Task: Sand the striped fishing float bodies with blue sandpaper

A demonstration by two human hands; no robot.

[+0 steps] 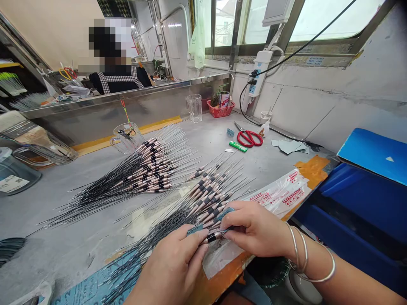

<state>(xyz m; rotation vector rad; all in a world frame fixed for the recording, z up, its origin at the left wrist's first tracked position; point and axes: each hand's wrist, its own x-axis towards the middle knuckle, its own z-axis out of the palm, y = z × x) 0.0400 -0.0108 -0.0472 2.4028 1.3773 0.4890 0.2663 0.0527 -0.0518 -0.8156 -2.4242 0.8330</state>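
My left hand (pixel 173 264) and my right hand (pixel 254 228) meet at the near edge of the grey table (pixel 63 212). Both pinch one slim fishing float (pixel 212 236) with a pink and black body, and a small blue strip (pixel 208 224) lies along it between my fingers. The right wrist wears silver bangles (pixel 305 258). Just beyond my fingers lies a fanned pile of the same floats (pixel 206 199). A second, larger pile of floats (pixel 140 173) lies further left, thin black stems pointing to the near left.
Red scissors (pixel 250 138), a green tube (pixel 238 146) and grey cards (pixel 289 146) lie far right. A drinking glass (pixel 194 108), a red basket (pixel 221 111) and a glass mug (pixel 125 137) stand behind. Blue boxes (pixel 365 186) sit right. A person sits beyond the steel divider (pixel 127 99).
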